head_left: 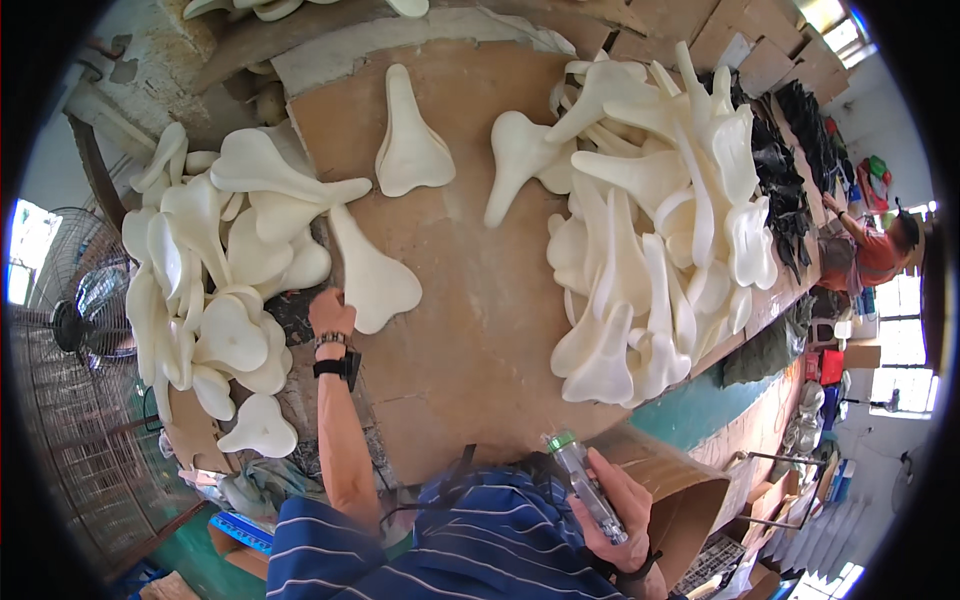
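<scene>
Cream saddle-shaped foam pads lie on a brown cardboard-topped table [460, 350]. My left hand [332, 312] is closed on the tabletop, right beside the wide end of one foam pad [378, 285]. Its fingers curl out of sight, so whether it grips anything is hidden. Close to my body at the lower right, my right hand [622, 500] is wrapped round a clear tube-shaped bottle [592, 490] with a green end, held tilted. Another foam pad [413, 150] lies alone at the far middle, its narrow end pointing away from me.
Heaped foam pads form a left pile [240, 250] and a larger right pile [650, 220]. A caged fan [85, 320] stands at the left. Dark material [780, 170] lies beyond the right pile, where a person in orange [870, 250] works. An open cardboard box [690, 500] is by my right arm.
</scene>
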### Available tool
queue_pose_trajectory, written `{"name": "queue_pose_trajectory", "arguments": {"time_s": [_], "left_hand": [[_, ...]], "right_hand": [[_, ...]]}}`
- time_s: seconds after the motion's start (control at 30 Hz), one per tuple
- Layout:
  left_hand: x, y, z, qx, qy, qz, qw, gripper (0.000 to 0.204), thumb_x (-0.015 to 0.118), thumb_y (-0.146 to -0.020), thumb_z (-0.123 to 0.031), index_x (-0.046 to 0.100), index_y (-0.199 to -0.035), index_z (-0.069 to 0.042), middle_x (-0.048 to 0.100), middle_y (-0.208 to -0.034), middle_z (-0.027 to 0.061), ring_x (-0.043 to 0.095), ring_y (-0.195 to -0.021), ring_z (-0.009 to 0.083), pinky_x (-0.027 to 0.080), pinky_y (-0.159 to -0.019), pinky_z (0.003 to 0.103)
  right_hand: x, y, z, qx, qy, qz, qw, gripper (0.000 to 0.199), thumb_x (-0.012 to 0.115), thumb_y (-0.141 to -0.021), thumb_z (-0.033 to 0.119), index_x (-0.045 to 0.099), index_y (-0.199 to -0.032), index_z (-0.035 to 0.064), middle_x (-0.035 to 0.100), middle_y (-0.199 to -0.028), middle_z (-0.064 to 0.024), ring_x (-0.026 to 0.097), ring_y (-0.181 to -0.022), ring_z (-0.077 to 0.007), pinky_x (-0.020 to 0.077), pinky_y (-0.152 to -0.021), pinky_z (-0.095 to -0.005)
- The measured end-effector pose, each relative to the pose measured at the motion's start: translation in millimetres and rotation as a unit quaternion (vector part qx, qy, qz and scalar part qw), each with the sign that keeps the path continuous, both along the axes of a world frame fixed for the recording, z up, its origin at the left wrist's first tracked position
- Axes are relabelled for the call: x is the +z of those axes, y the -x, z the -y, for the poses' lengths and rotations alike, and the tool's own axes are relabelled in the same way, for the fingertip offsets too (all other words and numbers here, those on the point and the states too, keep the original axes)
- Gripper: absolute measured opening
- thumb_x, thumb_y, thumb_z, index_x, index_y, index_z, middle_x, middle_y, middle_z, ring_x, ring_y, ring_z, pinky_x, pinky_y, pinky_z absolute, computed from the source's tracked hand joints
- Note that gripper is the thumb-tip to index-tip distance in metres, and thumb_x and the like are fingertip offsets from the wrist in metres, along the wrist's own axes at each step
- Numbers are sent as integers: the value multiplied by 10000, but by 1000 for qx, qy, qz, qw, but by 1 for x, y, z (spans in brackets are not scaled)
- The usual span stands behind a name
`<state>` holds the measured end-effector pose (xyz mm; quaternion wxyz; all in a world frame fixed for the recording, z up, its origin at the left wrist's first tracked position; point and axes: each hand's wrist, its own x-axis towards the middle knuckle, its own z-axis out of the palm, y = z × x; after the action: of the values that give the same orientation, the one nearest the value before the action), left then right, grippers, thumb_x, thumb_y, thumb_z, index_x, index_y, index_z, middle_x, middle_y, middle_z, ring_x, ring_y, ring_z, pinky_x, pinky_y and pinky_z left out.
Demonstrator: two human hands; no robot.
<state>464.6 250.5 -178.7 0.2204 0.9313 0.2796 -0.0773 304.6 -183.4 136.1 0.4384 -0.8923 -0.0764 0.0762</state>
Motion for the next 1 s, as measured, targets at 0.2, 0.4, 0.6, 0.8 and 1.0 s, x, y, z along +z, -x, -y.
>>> {"name": "queue_pose_trajectory", "arguments": {"time_s": [0.2,0.4,0.6,0.8,1.0], "left_hand": [[-29,37,-1,213,323,66,920,427,732,-818,-147,706,-1221,-7,768,-1066,161,754,-921,283,603,-803,432],[-35,54,-2,132,198,134,962,388,728,-861,-146,711,-1214,14,764,-1067,155,752,-852,202,610,-650,365],[17,57,11,69,89,131,985,355,702,-808,-111,729,-1146,-6,745,-1022,168,724,-911,306,566,-847,417],[75,14,39,-35,65,186,980,315,702,-791,-67,722,-1102,-21,698,-1071,174,687,-975,349,551,-889,444],[45,-140,50,-158,40,313,936,365,677,-818,-30,709,-1176,-95,554,-1431,222,525,-1328,408,452,-1113,454]], "right_hand": [[9,5,-2,-39,34,162,985,532,795,-846,66,617,-1318,-103,742,-944,-190,742,-788,-267,582,-772,-355],[6,9,7,-22,1,113,993,542,785,-853,75,606,-1335,-97,719,-880,-145,722,-762,-247,573,-741,-332],[-2,9,15,-3,-23,26,999,566,753,-843,3,592,-1380,-73,728,-889,-147,725,-797,-245,571,-752,-333],[-13,5,14,-39,-31,27,998,549,749,-860,17,593,-1378,-76,739,-908,-144,727,-820,-239,571,-776,-326],[-16,-6,11,-40,-39,-5,998,534,740,-872,28,600,-1378,-67,744,-921,-140,731,-841,-232,571,-801,-332]]}}
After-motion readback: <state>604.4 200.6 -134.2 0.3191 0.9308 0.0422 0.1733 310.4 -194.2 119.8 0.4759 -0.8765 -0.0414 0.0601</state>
